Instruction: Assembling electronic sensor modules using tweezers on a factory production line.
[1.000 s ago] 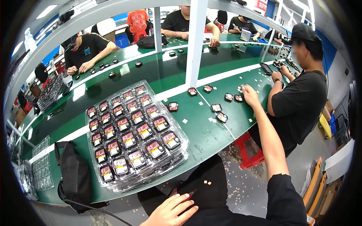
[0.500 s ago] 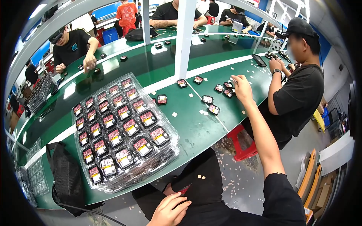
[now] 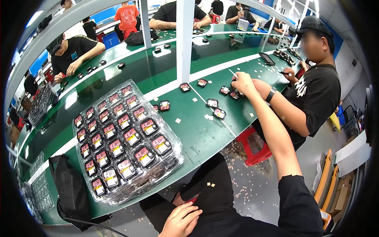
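Standing at far left: clear plastic trays point(image 3: 40, 195), thin and glossy, moulded with pockets, beside the table's end.
Black bag: mesh-textured bag point(image 3: 71, 187), slumped and soft, just beside the tray stack and close to the front edge.
Tray stack: layered clear tray stack point(image 3: 178, 157), crinkled and shiny, near side right up to the table's front edge; rows of rounded-square black devices point(image 3: 131, 135) with red-and-white faces sit in its pockets.
Left hand: left hand point(image 3: 181, 222), low over dark trousers point(image 3: 211, 197), below the table edge; fingers curved, slightly apart.
White post: smooth, straight-sided upright point(image 3: 184, 43), foot on the pale strip; limits room at the far side.
Open room: bare green tabletop point(image 3: 193, 136), smooth, between stack and loose devices, with a few flat pale squares point(image 3: 178, 121).
Loose devices: small black units point(image 3: 212, 103), scattered right of the stack, some near the tabletop seam.
Right hand: right hand point(image 3: 244, 83), over the rightmost loose units; fingertips bunched, thin pale strip point(image 3: 233, 72) jutting beside them; cannot tell what they clamp.
Red stool: rigid stool point(image 3: 252, 148), under the curving table edge.
Right neighbour: co-worker point(image 3: 318, 85) in black, watch-wearing forearm crossing behind the right hand; little clearance there.
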